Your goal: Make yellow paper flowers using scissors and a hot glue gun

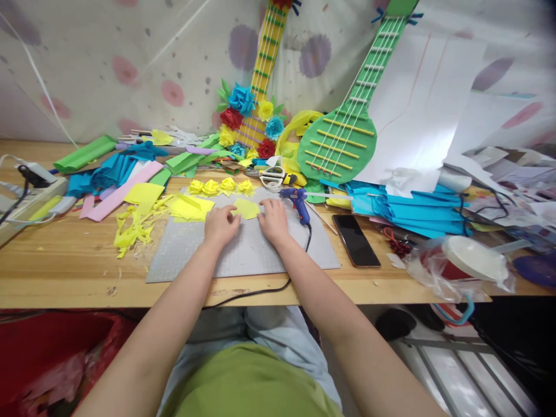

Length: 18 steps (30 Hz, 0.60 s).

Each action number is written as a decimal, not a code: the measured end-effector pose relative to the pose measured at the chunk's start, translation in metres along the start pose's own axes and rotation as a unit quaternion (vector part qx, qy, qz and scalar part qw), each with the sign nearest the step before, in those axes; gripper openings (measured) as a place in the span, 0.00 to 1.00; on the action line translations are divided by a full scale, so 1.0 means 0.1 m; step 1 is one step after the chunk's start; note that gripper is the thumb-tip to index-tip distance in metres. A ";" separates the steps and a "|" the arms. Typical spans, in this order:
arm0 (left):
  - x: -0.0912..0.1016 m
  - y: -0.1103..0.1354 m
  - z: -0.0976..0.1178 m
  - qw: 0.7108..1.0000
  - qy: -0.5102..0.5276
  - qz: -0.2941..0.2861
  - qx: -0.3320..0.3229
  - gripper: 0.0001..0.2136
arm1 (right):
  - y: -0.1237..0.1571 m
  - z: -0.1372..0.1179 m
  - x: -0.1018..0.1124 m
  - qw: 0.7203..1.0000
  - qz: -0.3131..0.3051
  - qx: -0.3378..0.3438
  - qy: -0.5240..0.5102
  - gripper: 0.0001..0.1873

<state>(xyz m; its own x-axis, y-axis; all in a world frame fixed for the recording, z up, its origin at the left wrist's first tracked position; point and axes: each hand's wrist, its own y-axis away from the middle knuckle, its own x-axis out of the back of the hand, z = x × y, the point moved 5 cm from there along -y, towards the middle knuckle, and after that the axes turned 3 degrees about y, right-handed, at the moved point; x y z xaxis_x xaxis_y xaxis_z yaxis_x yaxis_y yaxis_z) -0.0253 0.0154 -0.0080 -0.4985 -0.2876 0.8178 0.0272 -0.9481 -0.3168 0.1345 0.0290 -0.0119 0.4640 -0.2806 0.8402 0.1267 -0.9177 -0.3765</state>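
A small yellow crepe paper piece [246,209] with angled edges lies flat on the grey cutting mat [256,255]. My left hand [220,225] rests at its left side, fingers loosely bent and thumb apart, near the paper's edge. On the opposite side, my right hand [273,219] lies with fingers stretched out, fingertips by the paper's right edge. Left of my left hand is a stack of yellow paper pieces [191,207]. A row of yellow paper flowers [220,186] sits behind. Just right of my right hand lies a blue glue gun [296,204], its black cord trailing forward.
Scissors [273,175] lie behind the mat, and a phone [356,240] to its right. Two paper-covered instruments, one yellow [263,69] and one green [339,142], lean at the back. Yellow scraps [132,231], blue paper [403,205] and a lidded cup [467,260] are around.
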 end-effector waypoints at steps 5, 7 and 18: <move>-0.01 -0.01 0.01 0.997 0.046 -0.003 -0.067 0.18 | 0.01 0.00 0.02 1.000 0.005 0.005 -0.028 0.17; -0.05 -0.01 0.00 0.995 0.032 -0.028 -0.085 0.20 | 0.02 -0.05 -0.02 0.998 -0.021 0.040 -0.048 0.19; -0.09 0.03 0.10 0.994 -0.045 -0.041 -0.089 0.17 | 0.00 0.01 -0.05 0.999 -0.031 0.032 -0.019 0.19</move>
<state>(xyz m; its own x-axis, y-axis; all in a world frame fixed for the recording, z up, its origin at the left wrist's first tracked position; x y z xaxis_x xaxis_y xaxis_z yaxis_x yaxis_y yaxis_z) -0.0122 0.0139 -0.0112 -0.4126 -0.2294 0.8815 -0.1676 -0.9321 -0.3210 0.1325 0.0311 -0.0165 0.4863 -0.2109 0.8480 0.2113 -0.9132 -0.3483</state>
